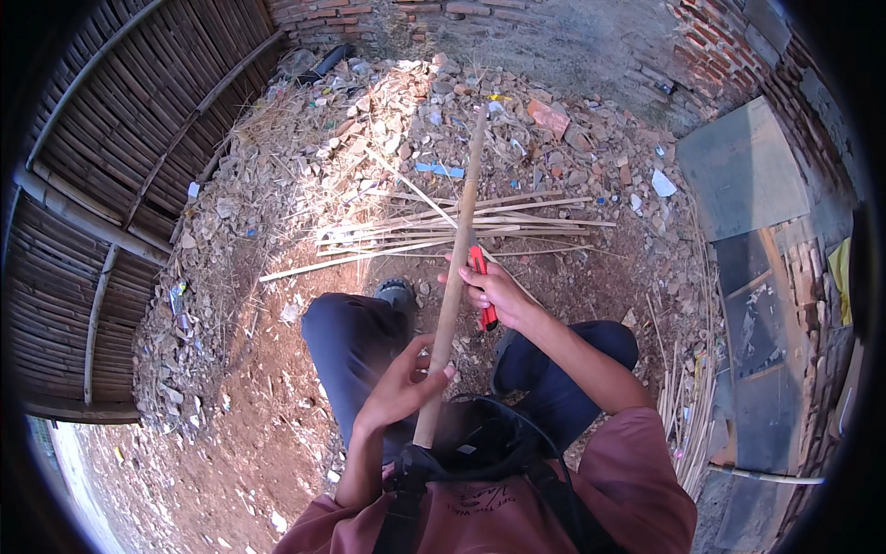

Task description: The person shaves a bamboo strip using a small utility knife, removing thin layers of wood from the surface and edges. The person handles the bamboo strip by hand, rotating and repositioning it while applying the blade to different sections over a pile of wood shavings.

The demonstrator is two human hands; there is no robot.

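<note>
A long bamboo piece (446, 331) slants up and away from my lap, its near end close to my shirt and its far end over the rubble. My left hand (399, 386) is closed round its lower part, thumb on the right side. My right hand (501, 294) grips a red utility knife (487, 314) against the palm, with its fingers reaching to the bamboo's middle. I cannot make out the blade. Beyond my feet, a loose pile of thin bamboo strips (544, 220) lies on the ground, partly hidden behind the bamboo piece.
Broken brick and stone rubble (406, 111) covers the ground ahead, up to a brick wall (572, 46). A bamboo slat fence (101, 120) stands at the left. More thin strips (692, 406) lie at the right, beside grey panels (743, 171).
</note>
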